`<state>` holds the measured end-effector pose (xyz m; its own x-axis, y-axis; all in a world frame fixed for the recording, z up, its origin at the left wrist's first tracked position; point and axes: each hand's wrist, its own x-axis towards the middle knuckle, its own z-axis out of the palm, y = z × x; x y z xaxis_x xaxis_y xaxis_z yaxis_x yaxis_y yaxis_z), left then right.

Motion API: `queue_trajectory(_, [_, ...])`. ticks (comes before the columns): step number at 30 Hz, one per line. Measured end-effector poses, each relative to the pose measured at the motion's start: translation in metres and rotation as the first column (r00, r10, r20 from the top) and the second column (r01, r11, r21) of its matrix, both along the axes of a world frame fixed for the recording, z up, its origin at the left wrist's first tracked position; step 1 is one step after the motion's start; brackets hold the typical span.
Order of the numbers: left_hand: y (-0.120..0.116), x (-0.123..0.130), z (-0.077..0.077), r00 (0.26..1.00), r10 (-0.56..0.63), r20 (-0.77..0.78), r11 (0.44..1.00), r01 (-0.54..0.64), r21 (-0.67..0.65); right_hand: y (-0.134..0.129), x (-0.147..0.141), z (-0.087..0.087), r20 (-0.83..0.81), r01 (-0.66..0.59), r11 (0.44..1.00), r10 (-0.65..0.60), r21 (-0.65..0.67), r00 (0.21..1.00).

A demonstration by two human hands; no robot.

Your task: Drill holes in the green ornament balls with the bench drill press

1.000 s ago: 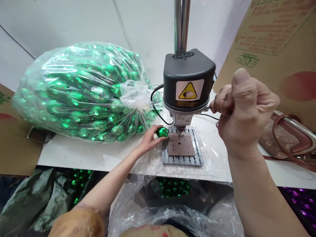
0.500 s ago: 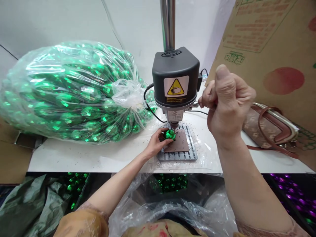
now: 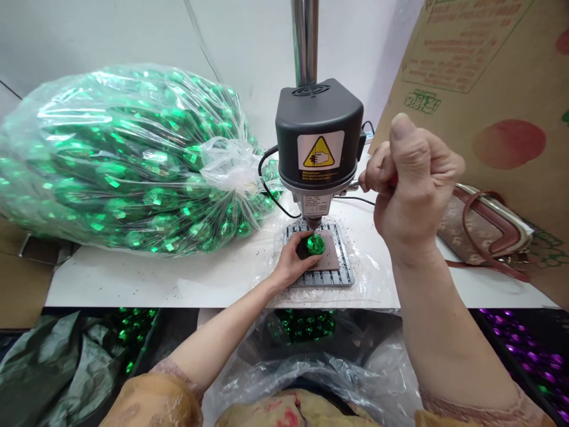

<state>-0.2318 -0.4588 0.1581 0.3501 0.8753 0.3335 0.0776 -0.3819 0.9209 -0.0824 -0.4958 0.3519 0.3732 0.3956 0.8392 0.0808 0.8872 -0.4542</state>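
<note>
A shiny green faceted ball (image 3: 316,244) rests over the brown pad on the slotted base plate (image 3: 344,261) of a small bench drill press (image 3: 319,136). My left hand (image 3: 296,259) grips the ball from its left side, thumb in front and fingers behind. Right above the ball sits the drill chuck (image 3: 313,223); whether the bit is in the ball is hard to tell. My right hand (image 3: 411,178) is raised beside the motor housing, its fingers closed around the press's feed handle (image 3: 354,185), most of which the hand hides.
A tied clear bag of green balls (image 3: 128,160) lies on the white table at left. A patterned handbag (image 3: 482,228) and a large cardboard box (image 3: 471,77) stand at right. Below the edge are green balls (image 3: 306,325) and purple balls (image 3: 527,350). Dark shavings lie around the base.
My left hand has moved right with the green ball, bringing it under the chuck. My right hand stays at the handle. The view has shifted slightly.
</note>
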Motion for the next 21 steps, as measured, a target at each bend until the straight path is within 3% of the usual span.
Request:
queue_trajectory(7, [0.004, -0.001, -0.004, 1.0, -0.009, -0.027, 1.0, 0.009, 0.029, -0.011, -0.006, -0.016, -0.073, -0.028, 0.998, 0.032, 0.054, 0.997])
queue_trajectory(13, [0.003, -0.001, -0.003, 0.999, -0.019, -0.033, 0.999, 0.021, 0.038, -0.012, -0.006, -0.029, -0.033, 0.056, 0.995, -0.054, 0.085, 0.998])
queue_trajectory(21, [0.003, -0.001, -0.005, 0.999, -0.03, -0.01, 0.999, 0.031, 0.026, -0.013, -0.004, -0.037, 0.005, 0.042, 0.992, -0.043, 0.115, 0.999])
